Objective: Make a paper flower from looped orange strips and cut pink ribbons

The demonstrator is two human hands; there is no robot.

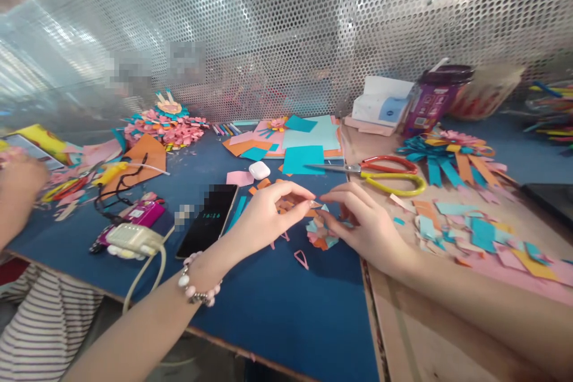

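Plainly, the paper cluster was placed just below the meeting fingertips, on the near side of the left hand and to the left of the right hand, by which it was more closely flanked. Its right edge was overlapped by the right thumb; no long axis could be made out in its rounded form. Whether it was gripped or only touched could not be told. The left thumb and forefinger were brought almost together at the tips, but what was pinched between them, if anything, could not be made out. The right fingers were curled, with the thumb held a little apart from the forefinger. The cluster was made up of small folded or crumpled pieces in pink, pale blue-green and orange, by which an uneven, petal-like outline was formed. A pink paper loop was left lying on the blue tabletop just nearer than the cluster. Orange scraps were seen beyond the left fingers, while the scissors were laid on the far side of the right hand, handles to the right.
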